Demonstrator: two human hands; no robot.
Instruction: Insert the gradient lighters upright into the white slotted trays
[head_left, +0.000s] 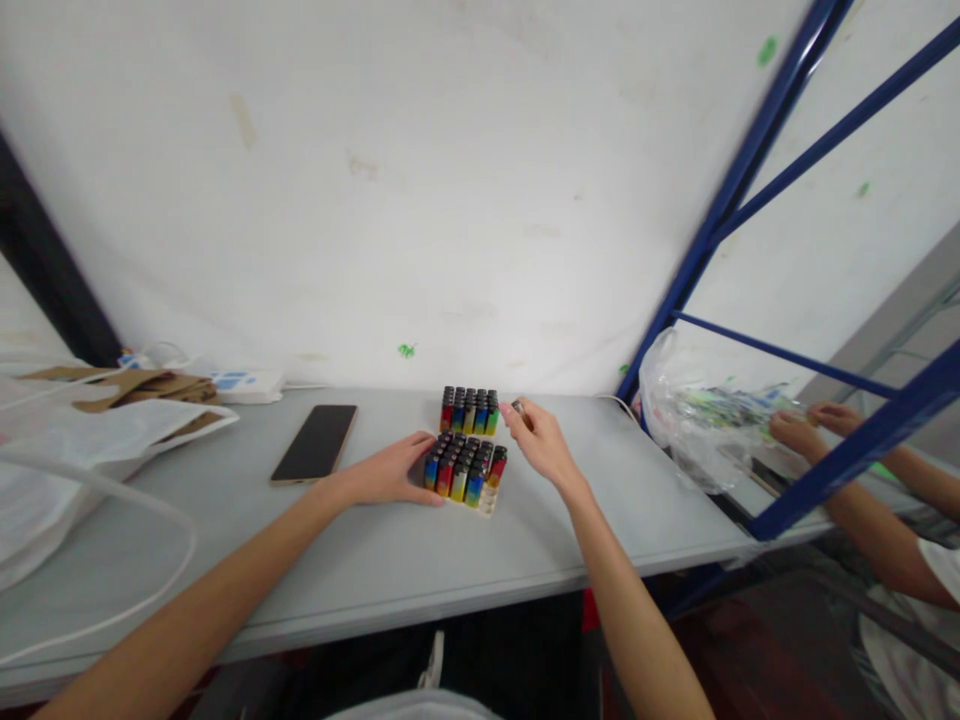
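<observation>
A near block of colourful lighters (460, 470) with black tops stands upright in a white slotted tray (487, 500), and bare slots show at its right front. My left hand (397, 470) grips this tray from the left, fingers at the far side and thumb at the near corner. Just behind it stands a second block of lighters (469, 411) in similar colours. To the right of both blocks, my right hand (540, 440) is closed around a lighter (519, 408); its dark metal-topped end shows, and the fingers hide most of its body.
A phone (315, 443) lies left of the trays on the grey table (360, 560). White plastic bags (67, 480) and cardboard (150, 388) crowd the far left. At right, past a blue metal frame (697, 260), another person's hands (806, 430) work beside a clear bag (682, 420).
</observation>
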